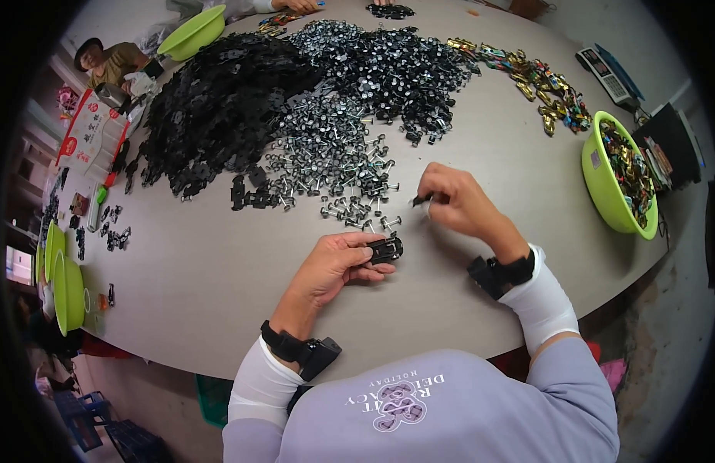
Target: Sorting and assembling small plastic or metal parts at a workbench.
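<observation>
My left hand (pixel 338 266) holds a black plastic toy car base (pixel 385 250) between thumb and fingers, just above the table. My right hand (pixel 458 199) is raised to the right of it, its thumb and fingers pinched on a small wheel axle (pixel 418 201); a black end and a bit of silver show, and the rest is hidden by the fingers. The two hands are apart. Beyond the left hand lies a pile of silver wheel axles with black wheels (pixel 327 150), a few loose ones (pixel 390 223) lying close to the car base.
A large heap of black plastic bases (pixel 219 108) spreads at the far left. Shiny coloured car bodies (pixel 527 73) lie far right, and a green basin (pixel 594 174) holds more. Other green basins (pixel 67 293) stand at the left edge. Other people (pixel 114 65) sit around the table.
</observation>
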### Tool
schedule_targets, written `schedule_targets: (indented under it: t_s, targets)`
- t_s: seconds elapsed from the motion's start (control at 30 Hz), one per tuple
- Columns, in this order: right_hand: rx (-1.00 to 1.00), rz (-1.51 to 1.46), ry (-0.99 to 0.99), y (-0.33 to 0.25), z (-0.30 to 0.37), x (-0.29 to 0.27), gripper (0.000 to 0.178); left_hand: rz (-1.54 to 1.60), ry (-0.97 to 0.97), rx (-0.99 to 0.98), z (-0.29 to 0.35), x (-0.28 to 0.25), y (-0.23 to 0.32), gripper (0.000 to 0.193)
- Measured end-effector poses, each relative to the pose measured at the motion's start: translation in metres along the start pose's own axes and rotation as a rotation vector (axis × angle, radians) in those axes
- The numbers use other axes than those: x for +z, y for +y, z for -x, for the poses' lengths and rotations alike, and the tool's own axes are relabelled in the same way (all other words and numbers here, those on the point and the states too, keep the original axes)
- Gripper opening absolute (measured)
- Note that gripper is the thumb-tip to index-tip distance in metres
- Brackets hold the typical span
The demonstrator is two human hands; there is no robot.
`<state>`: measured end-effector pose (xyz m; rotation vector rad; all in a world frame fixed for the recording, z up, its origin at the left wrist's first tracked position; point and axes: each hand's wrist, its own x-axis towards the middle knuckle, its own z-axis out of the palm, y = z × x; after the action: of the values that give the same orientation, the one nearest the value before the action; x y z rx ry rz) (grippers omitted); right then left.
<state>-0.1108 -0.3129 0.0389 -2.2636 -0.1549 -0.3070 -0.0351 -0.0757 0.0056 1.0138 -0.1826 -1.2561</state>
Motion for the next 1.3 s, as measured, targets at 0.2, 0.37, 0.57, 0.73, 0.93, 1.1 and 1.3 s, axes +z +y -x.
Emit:
schedule_targets:
  t_s: [0.2, 0.37, 0.57, 0.73, 0.93, 1.1, 1.3]
  targets:
    - [-0.357, -0.009, -0.060, -0.041, 0.023, 0.046, 0.019, -0.024, -0.042, -0.013, 0.002, -0.001, -0.003, 0.033]
    - [-0.266, -0.050, -0.107, -0.044, 0.024, 0.048, 0.021, 0.129, -0.146, 0.027, 0.002, -0.008, -0.004, 0.033]
    - [-0.241, -0.184, 0.045, -0.039, 0.021, 0.049, 0.020, 0.195, -0.152, 0.063, 0.007, -0.001, 0.002, 0.029]
    - [-0.305, -0.148, 0.112, -0.044, 0.022, 0.055, 0.019, 0.227, -0.176, 0.072, 0.002, -0.008, -0.005, 0.017]
    - [-0.291, 0.036, 0.043, -0.049, 0.027, 0.052, 0.019, 0.203, -0.153, 0.068, 0.001, -0.009, -0.011, 0.013]
    - [-0.252, 0.203, -0.026, -0.049, 0.029, 0.053, 0.018, 0.162, -0.112, 0.061, 0.003, -0.004, -0.009, 0.014]
    - [-0.302, 0.095, 0.028, -0.047, 0.027, 0.058, 0.019, 0.063, -0.081, 0.106, 0.006, -0.002, -0.008, 0.016]
